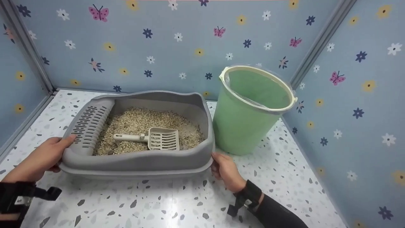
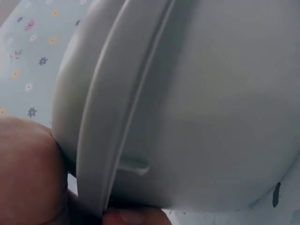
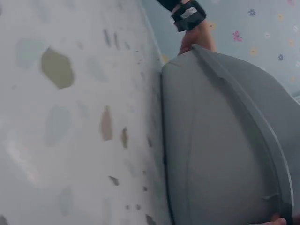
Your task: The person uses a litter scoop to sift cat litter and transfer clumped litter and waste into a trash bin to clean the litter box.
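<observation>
A grey litter box point(image 1: 139, 164) stands in front of me, holding tan granular litter point(image 1: 139, 118). Across the litter lies a beige slotted litter scoop point(image 1: 144, 137), its handle pointing left. My left hand point(image 1: 47, 155) grips the box's left end, thumb over the top edge and fingers beneath the rim. At the front right corner, my right hand point(image 1: 228, 172) holds the same rim, some of its fingers hidden. The left wrist view shows the box's outer wall point(image 2: 225, 93) with fingertips point(image 2: 136, 216) under the rim. In the right wrist view, the box's side point(image 3: 211, 126) appears close to the floor.
A green bin point(image 1: 243, 126) with a cream rim and clear liner stands right beside the box. Blue flower-patterned walls point(image 1: 177, 19) enclose the back and sides. The floor point(image 1: 164, 202) is white with grey speckles.
</observation>
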